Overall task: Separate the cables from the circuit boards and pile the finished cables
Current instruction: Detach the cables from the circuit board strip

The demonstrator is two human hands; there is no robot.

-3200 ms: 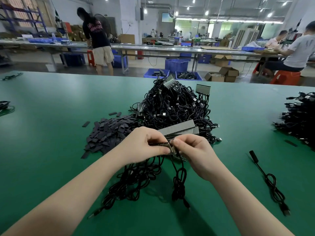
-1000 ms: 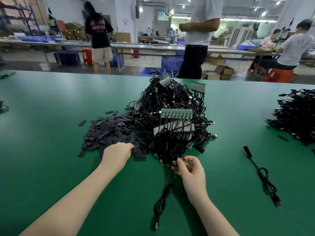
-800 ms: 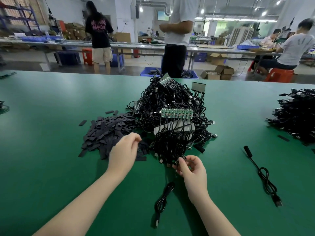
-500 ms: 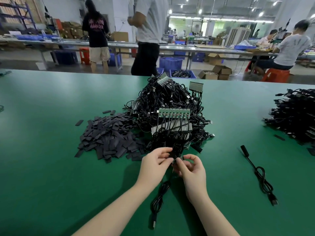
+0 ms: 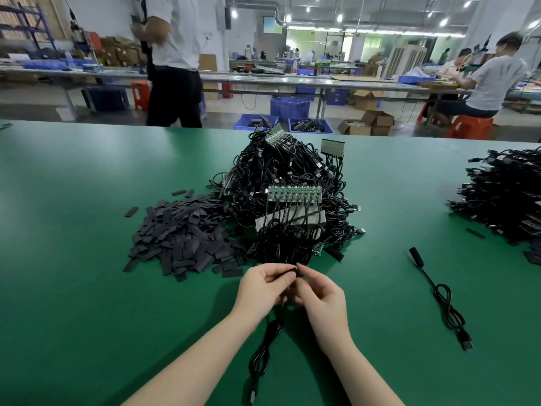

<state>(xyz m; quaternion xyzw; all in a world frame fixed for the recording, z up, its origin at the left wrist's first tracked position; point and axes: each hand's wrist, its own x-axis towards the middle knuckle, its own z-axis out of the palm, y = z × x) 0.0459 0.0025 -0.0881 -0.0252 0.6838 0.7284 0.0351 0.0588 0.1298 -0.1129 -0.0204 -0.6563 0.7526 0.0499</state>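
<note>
A tall heap of black cables (image 5: 287, 183) still joined to boards fills the middle of the green table (image 5: 73, 303). A green circuit board (image 5: 295, 193) with a row of cables lies on its front. My left hand (image 5: 263, 288) pinches a small black sleeve piece at the head of one loose black cable (image 5: 265, 350). My right hand (image 5: 320, 294) grips the same cable head from the right. The cable hangs down between my wrists, its plug near the table's front edge.
A pile of flat black sleeve pieces (image 5: 181, 232) lies left of the heap. One finished cable (image 5: 439, 297) lies to the right, and a large stack of cables (image 5: 506, 200) sits at the far right. A person (image 5: 172, 60) walks behind the table.
My left hand took a black piece from the left pile and came over to meet my right hand at the cable head. The person behind walked to the left.
</note>
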